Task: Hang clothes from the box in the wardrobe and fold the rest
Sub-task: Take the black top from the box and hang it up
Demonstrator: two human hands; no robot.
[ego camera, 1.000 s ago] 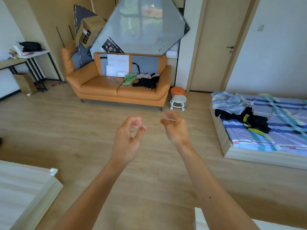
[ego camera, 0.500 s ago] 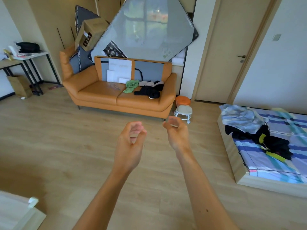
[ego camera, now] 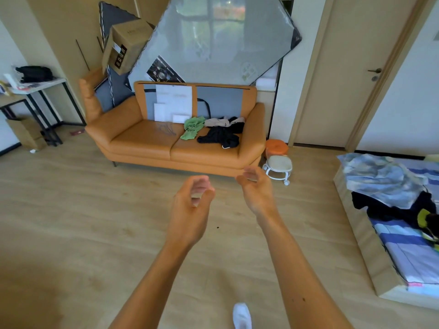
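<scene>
Head view, from where I'd be standing behind the person: both arms reach forward over bare floor. The left hand (ego camera: 193,205) and right hand (ego camera: 257,189) have loosely curled fingers, slightly apart, and hold nothing.

The nearest clothes lie on the right-hand seat of the orange sofa (ego camera: 142,141), up against its back and right arm. There is a crumpled green garment (ego camera: 191,127), a beige piece (ego camera: 219,122) behind it, and a black heap (ego camera: 219,137) sprawling toward the seat's front edge. A second pile sits at the corner of the bed (ego camera: 356,224) nearest the door: a pale blue mottled garment (ego camera: 380,180) draped over a dark garment (ego camera: 389,208).

I'd say the trouble ahead is the tangle. The sofa pieces overlap, so lifting one could drag another off the front edge onto the floor. The two low stools (ego camera: 277,163) just beside the sofa's right end could catch a foot. All of the clothes look soft, creased and limp, so they would need shaking out. I cannot tell which panel is the wardrobe.
</scene>
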